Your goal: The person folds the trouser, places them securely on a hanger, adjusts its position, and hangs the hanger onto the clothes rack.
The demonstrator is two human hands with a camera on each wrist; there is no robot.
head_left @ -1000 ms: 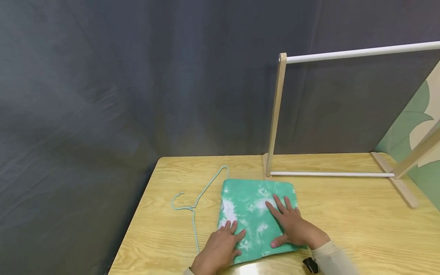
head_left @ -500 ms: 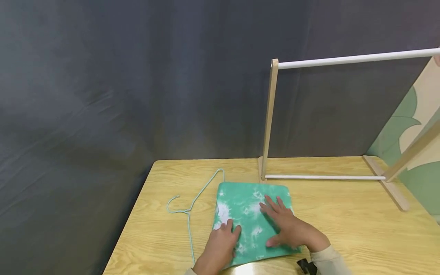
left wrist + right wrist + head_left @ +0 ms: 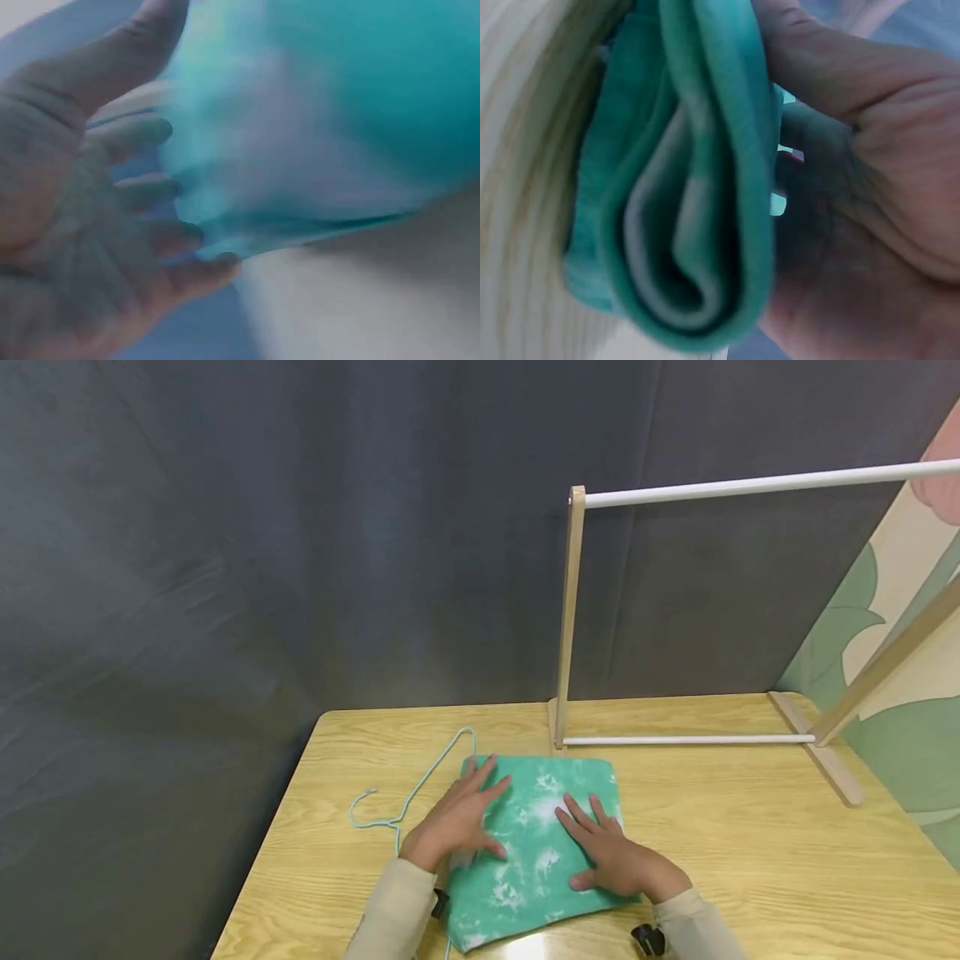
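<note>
A green-and-white tie-dye cloth (image 3: pixel 547 860), folded into a thick square, lies on the table. My left hand (image 3: pixel 453 818) is over its left side with fingers spread toward the far left corner; in the left wrist view those fingertips are right at the edge of the cloth (image 3: pixel 390 90). Flat on the right half, my right hand (image 3: pixel 611 856) rests with its fingers spread. Several layers of the cloth (image 3: pixel 750 187) show at the near edge in the right wrist view. A pale blue hanger (image 3: pixel 431 768) lies left of the cloth, partly covered by it and my left arm.
Behind and to the right stands a rack with a wooden post (image 3: pixel 572 610), a white top rod (image 3: pixel 750 485) and a low white rod (image 3: pixel 690 740). A dark curtain (image 3: pixel 337 568) hangs behind the wooden table (image 3: pixel 712 827).
My left hand has moved from the near left part of the cloth toward its far left corner, fingers spreading. The right hand stays on the cloth. The head view has shifted slightly right.
</note>
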